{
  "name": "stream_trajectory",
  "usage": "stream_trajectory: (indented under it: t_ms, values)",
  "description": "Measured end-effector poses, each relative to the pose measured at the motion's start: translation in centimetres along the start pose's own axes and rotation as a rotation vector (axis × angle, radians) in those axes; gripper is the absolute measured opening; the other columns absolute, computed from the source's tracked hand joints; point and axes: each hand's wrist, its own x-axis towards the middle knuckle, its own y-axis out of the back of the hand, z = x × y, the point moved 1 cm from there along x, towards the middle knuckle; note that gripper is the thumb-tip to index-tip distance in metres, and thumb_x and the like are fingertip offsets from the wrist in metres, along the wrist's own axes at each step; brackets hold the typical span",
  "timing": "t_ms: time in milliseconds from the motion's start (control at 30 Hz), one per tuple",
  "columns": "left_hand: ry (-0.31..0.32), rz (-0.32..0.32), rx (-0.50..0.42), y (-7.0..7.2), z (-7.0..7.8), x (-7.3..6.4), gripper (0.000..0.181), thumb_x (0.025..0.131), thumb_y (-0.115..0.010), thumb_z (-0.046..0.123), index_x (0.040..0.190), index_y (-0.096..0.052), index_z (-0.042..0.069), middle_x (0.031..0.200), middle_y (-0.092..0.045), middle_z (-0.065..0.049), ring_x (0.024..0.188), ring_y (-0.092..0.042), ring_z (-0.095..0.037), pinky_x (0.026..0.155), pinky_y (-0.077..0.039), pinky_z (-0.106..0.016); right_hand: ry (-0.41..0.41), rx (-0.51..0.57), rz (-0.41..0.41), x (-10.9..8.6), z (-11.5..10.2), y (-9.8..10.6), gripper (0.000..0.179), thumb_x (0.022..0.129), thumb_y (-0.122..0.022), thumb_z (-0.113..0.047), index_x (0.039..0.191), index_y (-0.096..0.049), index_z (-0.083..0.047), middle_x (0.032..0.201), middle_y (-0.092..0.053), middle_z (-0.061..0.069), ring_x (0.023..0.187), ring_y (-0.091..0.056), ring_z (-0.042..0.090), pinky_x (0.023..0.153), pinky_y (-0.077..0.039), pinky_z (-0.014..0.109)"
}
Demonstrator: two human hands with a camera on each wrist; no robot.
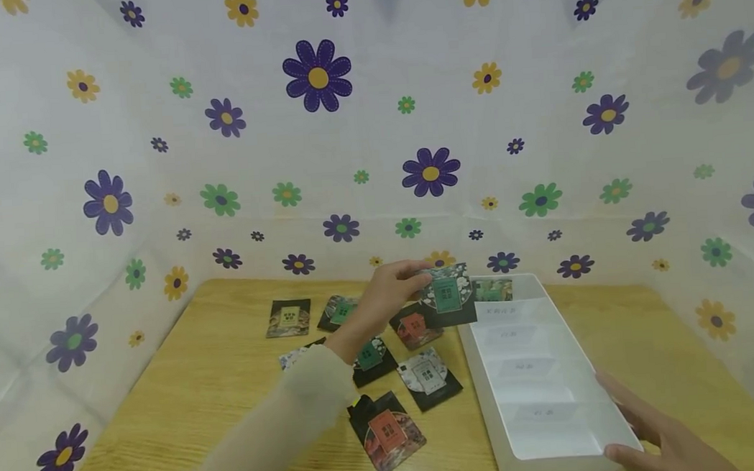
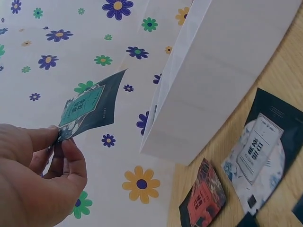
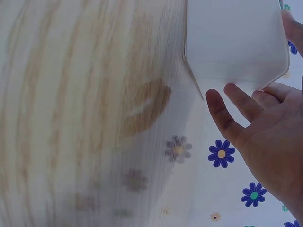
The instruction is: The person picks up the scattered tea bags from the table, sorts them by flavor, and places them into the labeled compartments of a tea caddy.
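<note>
Green-labelled sachet (image 1: 447, 294): pinched by one edge, left hand (image 1: 390, 290), raised near the far left corner of the white divided tray (image 1: 553, 467). Right hand (image 1: 661, 434) grips tray's near right corner. Second green-labelled sachet (image 1: 493, 290) in far-end compartment. Red-labelled sachet (image 1: 387, 433) towards wooden table's (image 1: 197, 369) near edge.

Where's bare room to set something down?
Bare table shows left of the loose packets, toward the flowered cloth, and right of the white box, farther back than the right hand. The box's nearer compartments look bare too. It's crowded left of the box, where packets lie close together.
</note>
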Motion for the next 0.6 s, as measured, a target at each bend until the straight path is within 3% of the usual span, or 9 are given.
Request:
stream_trajectory:
  t_ms: [167, 333, 467, 600]
  values:
    - [0.009, 0.02, -0.023, -1.4, 0.0, 1.6, 0.033, 0.105, -0.063, 0.023, 0.136, -0.069, 0.014, 0.133, -0.066, -0.004, 0.108, -0.067, -0.021, 0.098, -0.054, -0.044, -0.039, 0.101, -0.041, 0.4, 0.6, 0.0, 0.092, 0.105, -0.062, -0.024, 0.165, 0.006, -0.006, 0.165, -0.006, 0.035, 0.137, -0.046, 0.044, 0.091, -0.055, 0.029]
    - [-0.012, 0.011, -0.026, -2.9, -0.4, 3.3, 0.032, 0.105, -0.064, 0.021, 0.135, -0.07, 0.014, 0.143, -0.062, -0.002, 0.108, -0.067, -0.016, 0.094, -0.056, -0.035, -0.05, 0.132, -0.071, 0.5, 1.4, 0.2, 0.091, 0.106, -0.06, -0.021, 0.163, 0.009, -0.005, 0.161, -0.001, 0.041, 0.133, -0.05, 0.039, 0.087, -0.053, 0.024]
    - [-0.002, 0.04, -0.017, -3.8, -0.5, 4.3, 0.03, 0.105, -0.064, 0.019, 0.133, -0.071, 0.014, 0.133, -0.067, -0.001, 0.105, -0.067, -0.015, 0.094, -0.056, -0.037, -0.019, 0.135, -0.074, 0.5, 1.6, 0.2, 0.09, 0.107, -0.058, -0.019, 0.163, 0.01, -0.006, 0.159, 0.0, 0.043, 0.132, -0.05, 0.048, 0.086, -0.055, 0.027]
    - [-0.01, 0.07, 0.001, -4.7, -0.8, 5.5, 0.029, 0.105, -0.064, 0.017, 0.132, -0.071, 0.011, 0.124, -0.071, -0.001, 0.1, -0.066, -0.012, 0.09, -0.057, -0.032, -0.057, 0.163, -0.078, 0.6, 1.5, 0.2, 0.091, 0.106, -0.059, -0.02, 0.163, 0.011, -0.01, 0.161, 0.002, 0.041, 0.132, -0.05, 0.042, 0.087, -0.054, 0.028]
